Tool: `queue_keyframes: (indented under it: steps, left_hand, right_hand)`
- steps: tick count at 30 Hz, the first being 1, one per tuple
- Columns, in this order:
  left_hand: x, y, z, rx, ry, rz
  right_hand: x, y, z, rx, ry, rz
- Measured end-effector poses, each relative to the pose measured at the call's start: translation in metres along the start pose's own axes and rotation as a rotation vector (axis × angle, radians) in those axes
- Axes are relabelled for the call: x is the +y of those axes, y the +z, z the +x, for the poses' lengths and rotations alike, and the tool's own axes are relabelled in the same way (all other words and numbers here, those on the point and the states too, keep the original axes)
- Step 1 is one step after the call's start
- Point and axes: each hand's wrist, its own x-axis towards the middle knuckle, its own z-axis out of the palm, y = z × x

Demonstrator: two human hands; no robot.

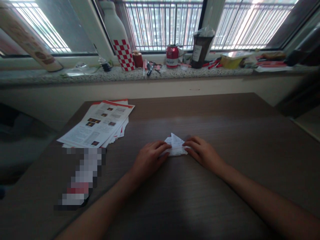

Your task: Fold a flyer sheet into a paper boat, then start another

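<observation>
A small piece of folded white paper (177, 143) with print on it sits on the brown table, a pointed peak sticking up from its far side. My left hand (152, 156) grips its left end, fingers over the top and thumb along the near edge. On the opposite end, my right hand (203, 152) pinches the paper between thumb and fingers. Both hands are closed, and their fingertips partly cover the paper's ends.
To the left lies a fanned stack of printed sheets (100, 123), with a pixelated object (81, 180) in front of it. Along the windowsill (100, 77) stand a white bottle with red checks (122, 50), a red can (172, 55), a dark drink cup (201, 48) and small clutter.
</observation>
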Motion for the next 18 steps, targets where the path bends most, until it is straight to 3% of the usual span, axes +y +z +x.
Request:
queue_keyframes:
  steps: [10, 18]
  left_hand:
    - [-0.0096, 0.0048, 0.0000, 0.028, 0.108, 0.112]
    - [-0.0067, -0.0017, -0.0010, -0.069, 0.166, 0.154]
  right_hand:
    - [-0.0023, -0.0020, -0.0005, -0.068, -0.105, -0.143]
    - [-0.0009, -0.0033, -0.0031, -0.075, -0.099, -0.235]
